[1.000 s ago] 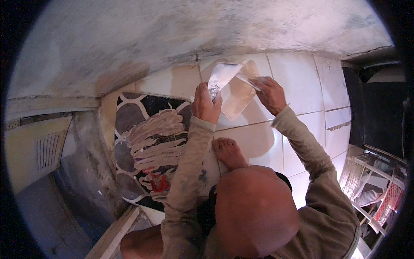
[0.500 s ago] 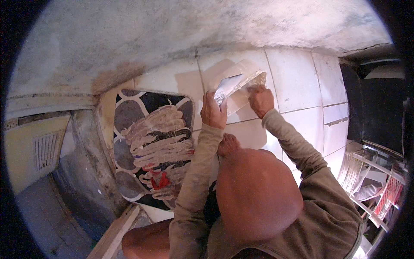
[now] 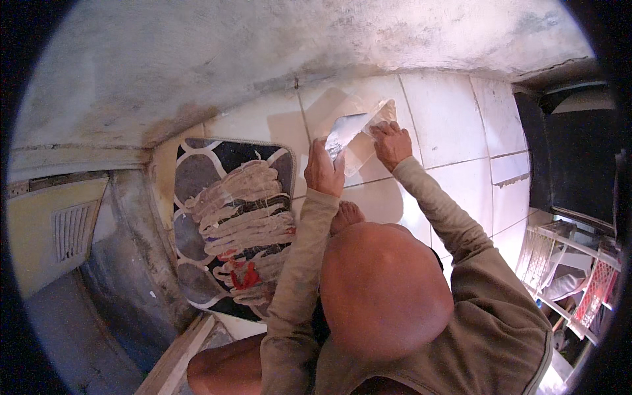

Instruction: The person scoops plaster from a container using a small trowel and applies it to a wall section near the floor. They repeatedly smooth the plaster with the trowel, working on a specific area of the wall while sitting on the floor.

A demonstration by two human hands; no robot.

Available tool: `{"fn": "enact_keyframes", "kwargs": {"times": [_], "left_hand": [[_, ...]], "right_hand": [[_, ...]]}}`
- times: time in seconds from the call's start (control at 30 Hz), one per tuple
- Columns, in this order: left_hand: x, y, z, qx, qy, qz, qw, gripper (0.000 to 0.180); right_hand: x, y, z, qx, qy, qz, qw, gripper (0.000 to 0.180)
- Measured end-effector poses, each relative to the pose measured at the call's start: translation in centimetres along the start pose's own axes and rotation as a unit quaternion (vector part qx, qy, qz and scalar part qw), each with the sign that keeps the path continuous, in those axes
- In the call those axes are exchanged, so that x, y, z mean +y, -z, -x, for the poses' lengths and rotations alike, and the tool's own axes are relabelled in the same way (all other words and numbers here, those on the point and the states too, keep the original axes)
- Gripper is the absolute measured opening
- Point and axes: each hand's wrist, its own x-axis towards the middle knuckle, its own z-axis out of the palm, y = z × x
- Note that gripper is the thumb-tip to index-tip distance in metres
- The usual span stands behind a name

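My left hand [image 3: 324,170] is closed on a shiny silver and clear plastic pouch [image 3: 346,130], held low over the pale tiles. Its silver part stands up from my thumb and fingers. Clear film [image 3: 383,110] spreads toward my right hand [image 3: 394,145], whose bent fingers are closed on its edge. To the left of my left hand, several pale, soiled cloth strips, like knit work gloves [image 3: 247,204], lie in rows on a patterned mat [image 3: 191,172]. A red scrap [image 3: 246,275] is among them.
A rough plastered wall [image 3: 263,46] rises along the far side of the tiled floor [image 3: 454,131]. My bent knee [image 3: 388,289] and bare foot [image 3: 347,216] are close in front. At right are a dark cabinet-like shape [image 3: 579,164] and a white rack [image 3: 573,283] with things in it.
My right hand has shifted a little to the left and upward along the clear film, and the film's shape has changed. My left hand has stayed nearly in place with its grip kept.
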Motion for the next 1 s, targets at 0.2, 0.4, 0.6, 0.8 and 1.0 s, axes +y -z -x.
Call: {"fn": "enact_keyframes", "kwargs": {"times": [0.2,0.4,0.6,0.8,1.0], "left_hand": [[-1.1,-0.7,0.6,0.040,0.064,-0.075,0.994,0.041],[-1.6,0.6,0.9,0.056,0.096,0.067,0.992,0.042],[-0.6,0.4,2.5,0.097,0.138,0.000,0.986,0.053],[-0.5,1.2,3.5,0.098,0.201,0.088,0.971,0.060],[-3.6,2.0,5.1,0.093,0.176,0.058,0.978,0.066]], "right_hand": [[-4.5,-2.0,2.4,-0.062,0.098,-0.108,0.987,0.021],[-3.2,1.1,0.1,-0.061,-0.047,-0.209,0.975,0.021],[-6.7,0.6,0.4,-0.104,-0.025,-0.160,0.981,0.021],[-7.4,-1.7,1.1,-0.145,-0.057,-0.227,0.961,0.019],[-8.1,-2.1,-0.4,-0.147,-0.136,-0.475,0.857,0.021]]}}
